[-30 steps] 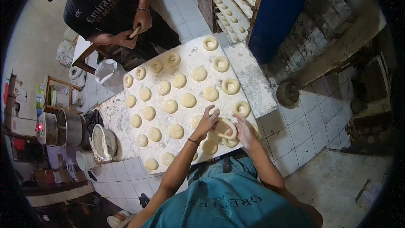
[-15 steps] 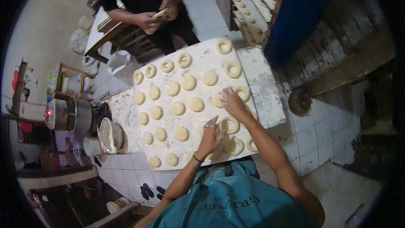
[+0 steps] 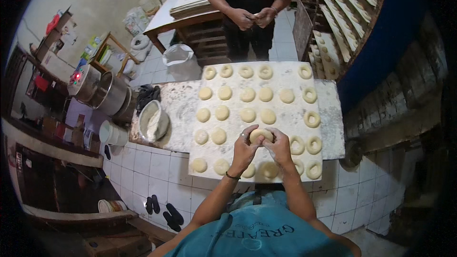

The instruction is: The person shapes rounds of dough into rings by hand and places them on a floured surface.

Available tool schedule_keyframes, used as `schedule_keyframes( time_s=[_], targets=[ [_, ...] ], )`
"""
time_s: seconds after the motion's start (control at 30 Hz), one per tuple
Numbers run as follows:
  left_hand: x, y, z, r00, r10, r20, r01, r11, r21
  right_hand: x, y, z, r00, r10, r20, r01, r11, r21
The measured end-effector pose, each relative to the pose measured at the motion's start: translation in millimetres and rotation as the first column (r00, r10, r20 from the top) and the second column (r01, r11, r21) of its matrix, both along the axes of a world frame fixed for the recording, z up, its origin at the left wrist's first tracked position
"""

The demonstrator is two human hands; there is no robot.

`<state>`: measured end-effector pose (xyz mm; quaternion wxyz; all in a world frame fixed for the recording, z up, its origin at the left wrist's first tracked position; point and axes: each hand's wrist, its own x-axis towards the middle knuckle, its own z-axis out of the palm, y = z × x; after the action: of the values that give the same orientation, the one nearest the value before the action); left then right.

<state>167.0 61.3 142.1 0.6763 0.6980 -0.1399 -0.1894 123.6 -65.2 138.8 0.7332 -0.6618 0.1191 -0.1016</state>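
Your left hand and right hand both clamp their fingers around one dough ball above the floured board

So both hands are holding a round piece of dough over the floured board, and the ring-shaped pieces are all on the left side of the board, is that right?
Not quite. In the head view the ring-shaped pieces lie along the right side of the floured board, not the left. The rest holds: the left hand and right hand hold a round piece of dough over it.
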Motion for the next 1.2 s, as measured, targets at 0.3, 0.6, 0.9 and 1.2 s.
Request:
schedule_keyframes(
  time_s=[0.3,0.6,0.9,1.2],
  targets=[
    [-29.3,157.2,-8.1,0.971,0.143,0.192,-0.149,0.989,0.013,-7.5,154.7,-14.8,0.993,0.086,0.079,-0.082,0.995,-0.058],
    [-45.3,260.4,25.1,0.960,0.062,-0.272,-0.219,0.773,-0.595,-2.6,252.0,-23.3,0.927,0.371,-0.061,-0.290,0.810,0.510],
    [-34.0,269.1,29.2,0.766,-0.366,-0.529,-0.286,0.543,-0.790,-14.8,214.8,33.3,0.661,0.736,0.147,-0.418,0.198,0.886],
    [19.2,122.5,62.3,0.642,-0.190,-0.742,-0.412,0.731,-0.544,-22.3,103.5,11.3,0.884,0.361,0.296,-0.396,0.243,0.886]
  ],
)
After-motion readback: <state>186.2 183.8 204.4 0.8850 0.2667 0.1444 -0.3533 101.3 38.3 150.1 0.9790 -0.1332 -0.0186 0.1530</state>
